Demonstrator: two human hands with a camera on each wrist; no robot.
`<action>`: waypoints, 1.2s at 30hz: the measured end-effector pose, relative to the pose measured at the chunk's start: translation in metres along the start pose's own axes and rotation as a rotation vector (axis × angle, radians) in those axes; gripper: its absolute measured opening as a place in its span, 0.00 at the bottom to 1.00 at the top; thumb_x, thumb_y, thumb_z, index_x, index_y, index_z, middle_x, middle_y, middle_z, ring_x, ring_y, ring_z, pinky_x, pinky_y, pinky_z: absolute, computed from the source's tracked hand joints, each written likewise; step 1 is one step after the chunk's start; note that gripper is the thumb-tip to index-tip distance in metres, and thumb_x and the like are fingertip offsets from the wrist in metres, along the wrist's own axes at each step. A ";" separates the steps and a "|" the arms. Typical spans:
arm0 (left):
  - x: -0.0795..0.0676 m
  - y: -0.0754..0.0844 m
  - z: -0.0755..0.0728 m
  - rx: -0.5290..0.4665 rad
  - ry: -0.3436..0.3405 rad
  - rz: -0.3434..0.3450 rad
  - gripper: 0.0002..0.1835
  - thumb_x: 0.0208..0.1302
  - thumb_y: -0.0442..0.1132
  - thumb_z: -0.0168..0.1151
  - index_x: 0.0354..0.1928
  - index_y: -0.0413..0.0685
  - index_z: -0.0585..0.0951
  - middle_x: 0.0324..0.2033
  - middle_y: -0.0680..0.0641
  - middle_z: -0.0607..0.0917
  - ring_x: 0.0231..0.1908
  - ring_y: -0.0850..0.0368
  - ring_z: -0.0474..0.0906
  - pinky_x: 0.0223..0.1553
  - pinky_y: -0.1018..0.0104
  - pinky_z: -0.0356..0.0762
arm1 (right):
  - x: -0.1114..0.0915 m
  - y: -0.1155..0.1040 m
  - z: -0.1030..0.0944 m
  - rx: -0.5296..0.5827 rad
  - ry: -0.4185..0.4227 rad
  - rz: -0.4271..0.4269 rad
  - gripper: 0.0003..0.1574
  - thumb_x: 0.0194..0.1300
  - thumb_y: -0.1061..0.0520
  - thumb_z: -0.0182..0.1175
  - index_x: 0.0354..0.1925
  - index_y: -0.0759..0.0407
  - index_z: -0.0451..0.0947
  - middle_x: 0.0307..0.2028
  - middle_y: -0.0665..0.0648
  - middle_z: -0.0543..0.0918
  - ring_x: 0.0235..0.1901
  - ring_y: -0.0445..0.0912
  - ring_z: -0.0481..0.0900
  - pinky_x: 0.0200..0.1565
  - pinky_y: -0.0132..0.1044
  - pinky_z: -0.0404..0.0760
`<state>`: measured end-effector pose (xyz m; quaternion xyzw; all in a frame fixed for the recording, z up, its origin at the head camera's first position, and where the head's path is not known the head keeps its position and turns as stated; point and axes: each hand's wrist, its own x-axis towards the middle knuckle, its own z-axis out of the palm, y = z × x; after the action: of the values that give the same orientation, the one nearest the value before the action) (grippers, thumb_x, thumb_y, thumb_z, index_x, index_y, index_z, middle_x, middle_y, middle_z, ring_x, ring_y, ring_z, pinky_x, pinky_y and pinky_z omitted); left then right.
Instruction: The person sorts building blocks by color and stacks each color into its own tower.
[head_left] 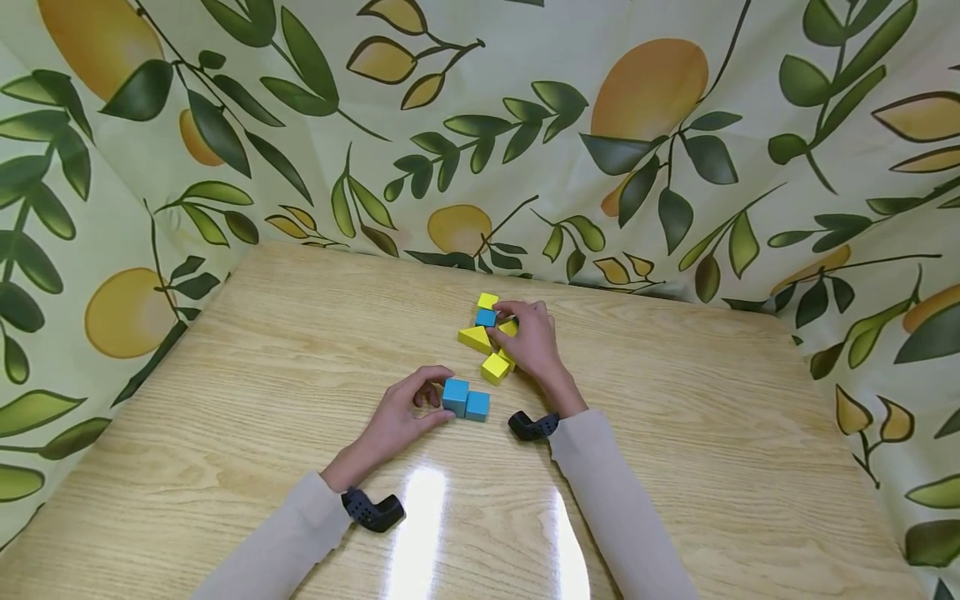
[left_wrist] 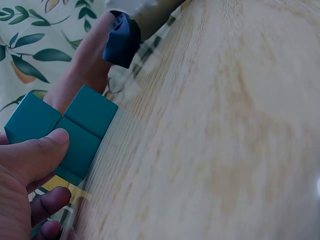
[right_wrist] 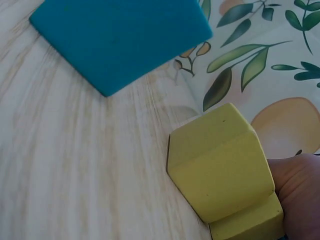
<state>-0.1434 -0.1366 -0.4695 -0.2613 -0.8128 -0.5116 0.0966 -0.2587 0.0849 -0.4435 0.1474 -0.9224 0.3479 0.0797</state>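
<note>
Three blue cubes sit close together in the left wrist view, one raised on another and a third alongside. My left hand grips the taller pair, thumb at the near side and index finger at the far side. The lower blue cube stands to its right. Farther back, my right hand pinches a small blue block, index fingertip and thumb at its right corners. Beside that hand lie a yellow triangular block and a yellow cube. Its palm partly hides another yellow block.
Another yellow block lies at the far end of the cluster. The wooden table meets a leaf-and-fruit patterned cloth at the back and sides. Bright reflections show on the near tabletop.
</note>
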 end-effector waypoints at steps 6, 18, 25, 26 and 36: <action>0.001 0.000 0.000 0.004 -0.005 0.013 0.30 0.51 0.30 0.73 0.57 0.51 0.74 0.34 0.52 0.79 0.31 0.55 0.75 0.31 0.63 0.70 | 0.000 -0.001 0.000 -0.014 0.000 0.021 0.21 0.60 0.50 0.68 0.50 0.54 0.79 0.46 0.51 0.83 0.42 0.49 0.64 0.44 0.45 0.58; 0.002 0.000 0.000 0.007 -0.013 -0.016 0.27 0.53 0.32 0.72 0.56 0.46 0.75 0.36 0.52 0.79 0.32 0.57 0.75 0.32 0.63 0.72 | 0.000 -0.003 -0.001 -0.029 -0.011 0.036 0.23 0.58 0.50 0.69 0.50 0.56 0.81 0.38 0.51 0.84 0.41 0.49 0.64 0.44 0.46 0.57; 0.000 0.001 -0.002 0.028 -0.019 -0.041 0.25 0.54 0.34 0.72 0.55 0.47 0.76 0.35 0.52 0.80 0.32 0.57 0.75 0.32 0.64 0.73 | 0.000 -0.006 -0.002 0.059 0.009 0.040 0.23 0.59 0.51 0.69 0.52 0.58 0.80 0.41 0.53 0.82 0.44 0.50 0.65 0.45 0.44 0.60; 0.000 0.001 -0.003 0.033 -0.019 -0.047 0.25 0.54 0.34 0.72 0.55 0.47 0.76 0.34 0.52 0.80 0.32 0.57 0.75 0.32 0.65 0.72 | 0.000 -0.006 -0.003 0.084 0.015 0.033 0.23 0.60 0.51 0.68 0.52 0.58 0.80 0.41 0.54 0.82 0.44 0.50 0.65 0.45 0.44 0.62; -0.001 0.001 -0.002 0.055 -0.009 -0.063 0.23 0.54 0.36 0.73 0.52 0.46 0.78 0.30 0.54 0.79 0.30 0.57 0.73 0.32 0.65 0.71 | -0.018 -0.011 -0.024 0.254 0.095 -0.032 0.21 0.61 0.54 0.67 0.52 0.59 0.78 0.43 0.59 0.79 0.42 0.52 0.74 0.42 0.44 0.75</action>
<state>-0.1423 -0.1382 -0.4683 -0.2350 -0.8348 -0.4908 0.0836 -0.2372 0.0969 -0.4233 0.1543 -0.8637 0.4671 0.1095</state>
